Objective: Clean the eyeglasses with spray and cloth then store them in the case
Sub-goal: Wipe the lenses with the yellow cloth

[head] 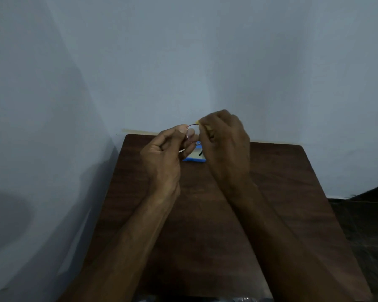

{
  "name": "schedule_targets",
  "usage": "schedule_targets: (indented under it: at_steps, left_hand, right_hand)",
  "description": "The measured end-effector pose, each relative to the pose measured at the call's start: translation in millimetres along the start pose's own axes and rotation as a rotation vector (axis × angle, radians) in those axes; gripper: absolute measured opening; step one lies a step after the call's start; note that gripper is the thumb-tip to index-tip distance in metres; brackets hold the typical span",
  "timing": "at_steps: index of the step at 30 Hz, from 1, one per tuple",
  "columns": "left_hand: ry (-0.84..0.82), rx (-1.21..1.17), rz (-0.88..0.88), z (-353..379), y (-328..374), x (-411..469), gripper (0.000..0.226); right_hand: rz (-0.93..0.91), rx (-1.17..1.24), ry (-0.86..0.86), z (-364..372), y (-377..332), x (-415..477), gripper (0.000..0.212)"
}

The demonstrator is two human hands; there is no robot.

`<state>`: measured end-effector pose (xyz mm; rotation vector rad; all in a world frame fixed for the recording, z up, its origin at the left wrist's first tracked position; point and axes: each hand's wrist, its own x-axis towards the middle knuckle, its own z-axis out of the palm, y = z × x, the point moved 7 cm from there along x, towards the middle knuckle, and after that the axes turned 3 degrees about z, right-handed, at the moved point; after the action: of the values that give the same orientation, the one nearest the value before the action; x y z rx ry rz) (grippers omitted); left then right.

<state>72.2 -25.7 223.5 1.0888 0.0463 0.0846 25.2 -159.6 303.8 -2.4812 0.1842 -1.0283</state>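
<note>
Thin-rimmed eyeglasses (192,136) with a reddish wire frame are held up above the far part of the table between both hands. My left hand (164,153) pinches the left rim of a lens. My right hand (225,144) presses a small yellow cloth (200,123) against the right side of the glasses; most of the cloth is hidden in the fingers. Below the hands, a blue case (193,159) lies on the table, partly hidden. No spray bottle is visible.
A dark wooden table (205,225) stands against a pale blue wall, with another wall close on the left. Dark floor shows to the right of the table.
</note>
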Motion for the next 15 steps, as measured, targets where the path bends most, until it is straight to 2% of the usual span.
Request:
schedule_targets:
  at_steps: [3, 8, 12, 15]
  left_hand:
    - [0.028, -0.009, -0.008, -5, 4, 5, 0.013]
    - [0.028, 0.019, 0.017, -8, 10, 6, 0.009]
    - [0.039, 0.015, 0.004, -10, 7, 8, 0.016]
    - [0.037, 0.046, 0.014, -11, 7, 10, 0.021]
  right_hand:
    - [-0.035, 0.017, -0.086, 7, -8, -13, 0.003]
    - [0.092, -0.003, 0.036, -9, 26, -4, 0.006]
    - [-0.01, 0.048, -0.072, 4, 6, -10, 0.007]
    - [0.087, 0.067, -0.02, -3, 28, 2, 0.009]
